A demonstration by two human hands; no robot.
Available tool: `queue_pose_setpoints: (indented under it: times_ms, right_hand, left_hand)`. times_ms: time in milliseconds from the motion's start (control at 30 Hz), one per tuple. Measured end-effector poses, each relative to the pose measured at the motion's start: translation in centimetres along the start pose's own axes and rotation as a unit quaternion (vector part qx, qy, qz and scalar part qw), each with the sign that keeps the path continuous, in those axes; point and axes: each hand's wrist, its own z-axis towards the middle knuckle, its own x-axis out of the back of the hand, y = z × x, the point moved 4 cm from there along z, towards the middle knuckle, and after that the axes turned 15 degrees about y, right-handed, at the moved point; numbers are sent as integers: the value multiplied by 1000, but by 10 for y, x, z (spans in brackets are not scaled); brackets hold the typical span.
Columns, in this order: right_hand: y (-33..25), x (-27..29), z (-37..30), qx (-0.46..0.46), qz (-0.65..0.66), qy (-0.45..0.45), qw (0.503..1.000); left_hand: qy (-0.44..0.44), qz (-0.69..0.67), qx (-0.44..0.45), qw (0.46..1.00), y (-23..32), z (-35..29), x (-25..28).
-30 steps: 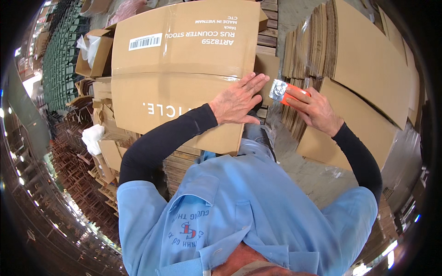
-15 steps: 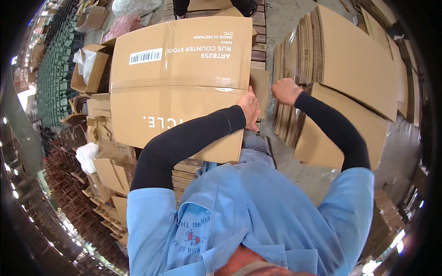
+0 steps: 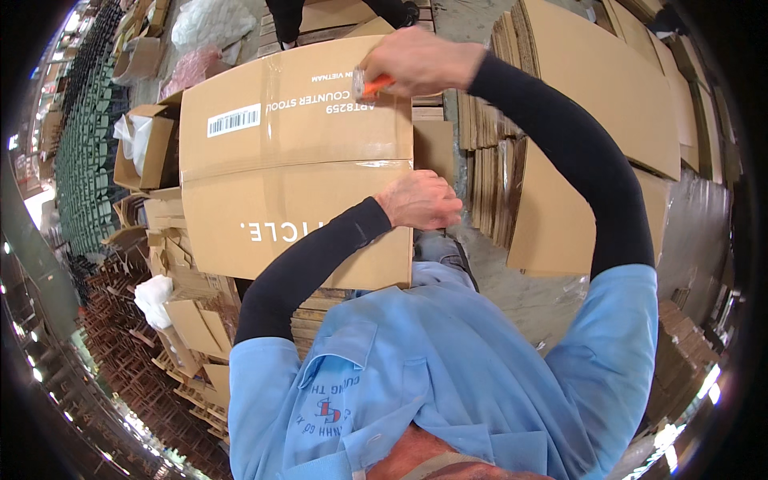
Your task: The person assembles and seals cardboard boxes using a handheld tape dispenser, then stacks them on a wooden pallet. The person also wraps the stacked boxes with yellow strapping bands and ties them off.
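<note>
A large brown cardboard box (image 3: pixel 296 192) lies before me, its top seam running left to right, with clear tape across it and a white barcode label (image 3: pixel 234 121) on the far half. My right hand (image 3: pixel 420 62) reaches over the box's far right corner. It is closed on an orange tape dispenser (image 3: pixel 378 85), mostly covered by the fingers, with a clear or metallic front end over the printed panel. My left hand (image 3: pixel 422 200) rests at the right edge of the box, fingers curled in. Whatever those fingers hold, if anything, is hidden.
Flat cardboard stacks (image 3: pixel 592 88) stand to the right. An open carton (image 3: pixel 148 148) with white wrapping is at the left, near loose cardboard pieces (image 3: pixel 196 324). Wooden pallet slats (image 3: pixel 312 316) show below the box. Another person's dark-clothed legs (image 3: pixel 286 20) are at the far side.
My right hand has swung from beside the cardboard stack up and left over the box's far corner, where the orange dispenser now shows. My left hand's fingers have curled in at the box edge.
</note>
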Motion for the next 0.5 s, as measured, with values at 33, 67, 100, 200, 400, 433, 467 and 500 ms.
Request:
queue_pose_setpoints:
  times_ms: [33,67,100,200,400,433,467,500]
  right_hand:
    - [-8,0,9,-17,-45,-65,997]
    - [-9,0,9,-35,-89,-130,987]
    - [-5,-2,8,-13,-84,-116,990]
    - [12,-16,-15,58,-27,-44,997]
    - [31,18,-116,40,-12,-23,999]
    - [32,19,-127,6,-38,-61,997]
    - [35,20,-132,2,-36,-61,997]
    - [36,19,-138,-5,-37,-60,997]
  left_hand:
    - [57,2,-12,998,0,-1,5]
    - [113,2,-25,993,-1,-1,9]
    - [172,7,-30,985,-2,-4,15]
    - [240,56,9,969,1,-10,40]
    - [262,148,166,939,-33,-18,75]
    - [210,163,148,953,-42,-12,75]
    - [157,181,133,962,-52,-4,75]
    - [103,197,115,968,-61,2,73]
